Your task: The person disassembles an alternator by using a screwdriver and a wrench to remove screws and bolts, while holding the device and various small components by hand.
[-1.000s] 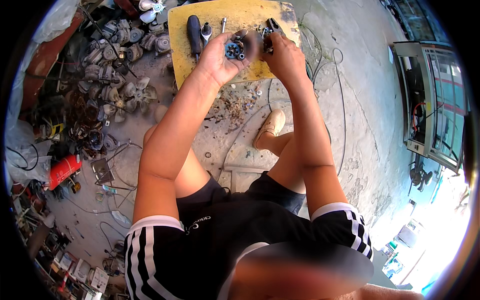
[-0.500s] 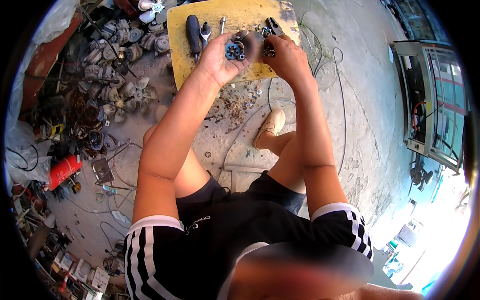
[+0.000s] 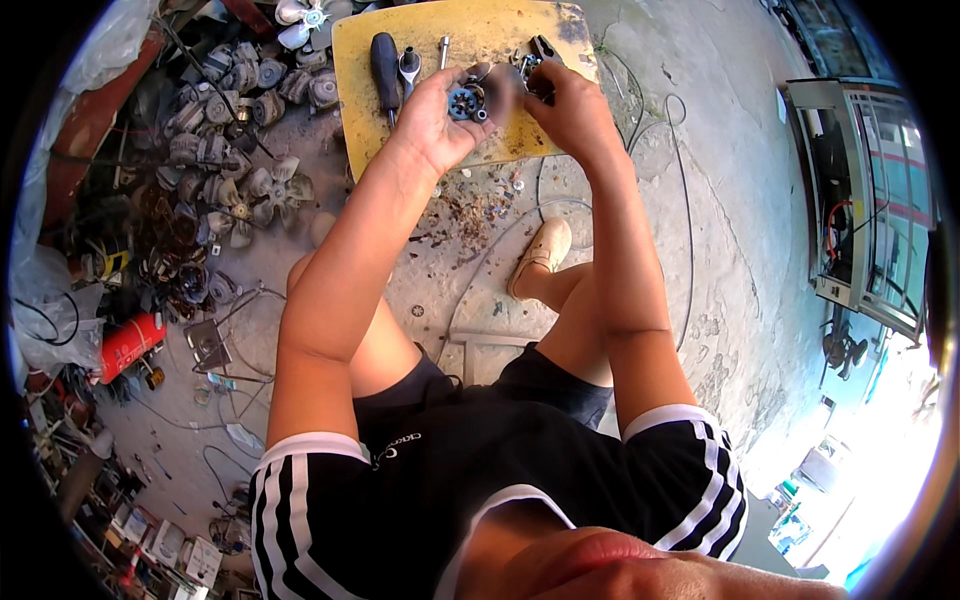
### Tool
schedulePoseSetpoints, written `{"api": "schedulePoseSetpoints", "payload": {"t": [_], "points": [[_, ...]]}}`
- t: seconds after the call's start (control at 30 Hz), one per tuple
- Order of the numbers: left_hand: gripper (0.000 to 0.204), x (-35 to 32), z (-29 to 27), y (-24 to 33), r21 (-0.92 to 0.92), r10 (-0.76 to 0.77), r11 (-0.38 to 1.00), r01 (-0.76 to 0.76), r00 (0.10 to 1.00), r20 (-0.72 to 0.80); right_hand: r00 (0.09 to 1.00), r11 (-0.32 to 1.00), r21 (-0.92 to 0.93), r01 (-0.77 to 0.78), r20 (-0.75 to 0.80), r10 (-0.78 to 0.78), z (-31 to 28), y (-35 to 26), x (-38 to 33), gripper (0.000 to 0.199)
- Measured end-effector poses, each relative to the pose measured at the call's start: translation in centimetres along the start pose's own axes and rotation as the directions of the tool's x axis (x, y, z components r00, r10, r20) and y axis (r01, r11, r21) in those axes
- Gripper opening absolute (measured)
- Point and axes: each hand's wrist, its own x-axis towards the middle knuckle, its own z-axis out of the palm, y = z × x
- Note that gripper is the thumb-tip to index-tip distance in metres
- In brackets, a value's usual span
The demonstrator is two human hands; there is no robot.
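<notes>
My left hand (image 3: 432,122) is palm up over the yellow table, fingers curled round a round part with a blue toothed ring (image 3: 461,103). Small dark metal pieces lie beside the ring in the same palm. To its right, my right hand (image 3: 572,112) has its thumb and fingers brought together at a cluster of small metal parts (image 3: 527,64) on the table. What those fingertips hold is too small to make out, and a blurred patch covers the gap between the hands.
On the yellow table (image 3: 365,130) lie a dark-handled screwdriver (image 3: 384,70), a ratchet wrench (image 3: 409,66), a thin metal tool (image 3: 444,50) and dark pliers (image 3: 544,46). Motors and fan blades (image 3: 275,190) are heaped at left. A cable (image 3: 688,220) loops across the floor.
My right hand has shifted slightly up and away from me, its fingertips now nearer the small metal parts. My left hand keeps the blue-ringed part almost where it was.
</notes>
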Motion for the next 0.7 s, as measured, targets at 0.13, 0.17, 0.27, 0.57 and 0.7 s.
{"api": "schedulePoseSetpoints", "payload": {"t": [0.13, 0.17, 0.27, 0.57, 0.7], "points": [[0.026, 0.0, 0.3, -0.4, 0.037, 0.048, 0.998, -0.046, 0.997, -0.059, 0.995, 0.986, 0.167, -0.017, -0.089, 0.032, -1.3, -1.0, 0.3, 0.030], [0.027, 0.0, 0.5, -0.6, 0.044, 0.061, 0.997, -0.057, 0.994, -0.086, 0.995, 0.974, 0.223, -0.034, -0.082, 0.053, -1.6, -1.5, 0.4, 0.033], [0.025, -0.8, 1.6, -1.0, 0.059, 0.070, 0.996, -0.063, 0.989, -0.131, 0.995, 0.834, 0.549, -0.062, 0.095, 0.012, -2.9, -3.7, 0.2, 0.035], [0.028, 1.3, -1.2, 0.4, -0.235, -0.078, 0.963, 0.131, 0.972, 0.220, 1.000, 0.992, -0.130, 0.006, 0.023, -0.003, 0.3, -0.8, -0.1, 0.027], [0.029, 0.6, -0.3, 0.5, -0.225, -0.042, 0.969, 0.100, 0.968, 0.248, 0.999, 0.977, -0.208, -0.049, 0.011, 0.052, 1.4, -1.3, -0.1, 0.021]]}}
